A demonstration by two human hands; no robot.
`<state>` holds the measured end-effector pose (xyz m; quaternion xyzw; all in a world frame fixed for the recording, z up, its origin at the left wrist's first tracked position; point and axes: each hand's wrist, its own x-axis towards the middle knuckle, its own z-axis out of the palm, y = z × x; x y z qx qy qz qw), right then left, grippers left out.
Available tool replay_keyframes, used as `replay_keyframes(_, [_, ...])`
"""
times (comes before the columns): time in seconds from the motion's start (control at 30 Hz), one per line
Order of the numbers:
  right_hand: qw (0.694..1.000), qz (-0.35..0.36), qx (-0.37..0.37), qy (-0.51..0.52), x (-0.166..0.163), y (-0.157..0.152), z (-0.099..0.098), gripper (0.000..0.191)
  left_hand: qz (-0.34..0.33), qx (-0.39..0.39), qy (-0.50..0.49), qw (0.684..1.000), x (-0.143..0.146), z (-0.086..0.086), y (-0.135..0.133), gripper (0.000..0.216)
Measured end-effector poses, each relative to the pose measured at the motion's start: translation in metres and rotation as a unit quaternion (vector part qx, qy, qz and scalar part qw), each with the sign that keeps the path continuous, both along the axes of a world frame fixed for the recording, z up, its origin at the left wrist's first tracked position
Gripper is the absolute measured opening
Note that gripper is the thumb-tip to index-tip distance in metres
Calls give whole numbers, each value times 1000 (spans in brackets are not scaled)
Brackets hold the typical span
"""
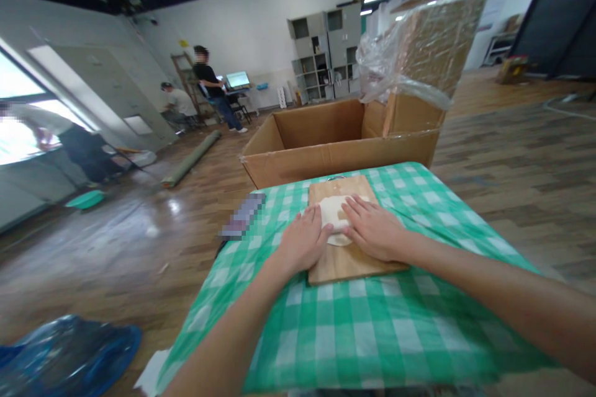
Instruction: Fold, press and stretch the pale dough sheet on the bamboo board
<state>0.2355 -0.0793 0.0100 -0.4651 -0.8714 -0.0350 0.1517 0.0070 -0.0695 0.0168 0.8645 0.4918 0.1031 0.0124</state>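
A flat, pale piece of dough lies on a wooden cutting board, with a fold or second layer showing at its near edge. My left hand rests along the dough's left side, fingers stretched forward. On the right side, my right hand lies over the dough with its fingers extended and slightly spread. Both palms face down, and neither hand is wrapped round anything. The parts of the dough under my fingers are hidden.
A green checked cloth covers the table. Behind it stands a large open cardboard box. A blurred phone-like object lies at the table's left edge. Blue plastic is on the floor. Several people are farther off.
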Motion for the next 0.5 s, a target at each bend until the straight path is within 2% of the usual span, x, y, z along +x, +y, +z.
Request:
replay_keyframes(0.17, [999, 23, 13, 24, 2, -37, -6, 71, -25, 51, 39, 998, -11, -5, -40, 68])
replay_keyframes(0.3, [998, 44, 16, 34, 5, -56, -3, 75, -35, 43, 58, 997, -18, -3, -59, 70])
replay_keyframes(0.4, [999, 36, -5, 35, 5, -46, 1, 77, -30, 28, 48, 998, -16, -3, -49, 72])
replay_keyframes(0.5, [999, 22, -35, 30, 3, -14, 3, 78, -9, 11, 11, 1000, -9, -3, -20, 68])
